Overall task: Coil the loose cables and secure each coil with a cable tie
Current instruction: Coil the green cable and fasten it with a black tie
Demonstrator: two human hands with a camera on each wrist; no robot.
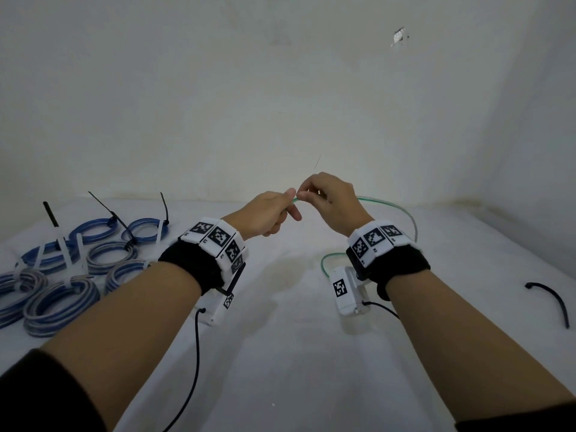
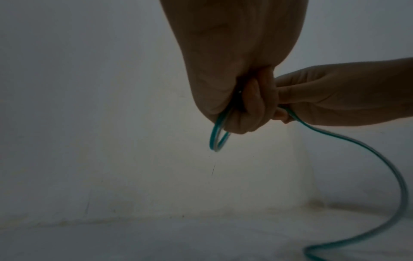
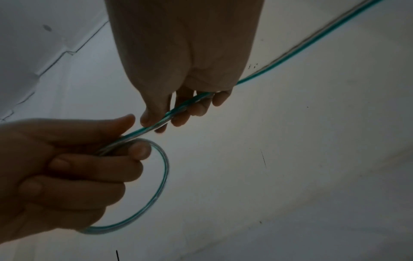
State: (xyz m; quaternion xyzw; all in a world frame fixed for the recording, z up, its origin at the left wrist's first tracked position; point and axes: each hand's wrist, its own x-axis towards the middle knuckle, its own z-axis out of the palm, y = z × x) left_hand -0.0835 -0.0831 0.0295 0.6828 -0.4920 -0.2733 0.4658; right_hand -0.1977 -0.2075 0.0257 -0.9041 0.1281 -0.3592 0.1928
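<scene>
A thin green cable (image 1: pixel 402 210) runs from my raised hands, arcs to the right and drops to the white table (image 1: pixel 296 353). My left hand (image 1: pixel 274 213) grips a small loop of the green cable (image 3: pixel 164 176) in its curled fingers; the same loop (image 2: pixel 218 139) hangs below the fist in the left wrist view. My right hand (image 1: pixel 324 194) pinches the cable (image 3: pixel 178 109) between thumb and fingers just right of the left hand. A loose black cable tie (image 1: pixel 551 297) lies at the table's right.
Several blue coils (image 1: pixel 62 304) bound with black and white ties lie in a group at the left of the table. A white wall (image 1: pixel 280 88) rises right behind the table. Wrist camera leads hang under both forearms.
</scene>
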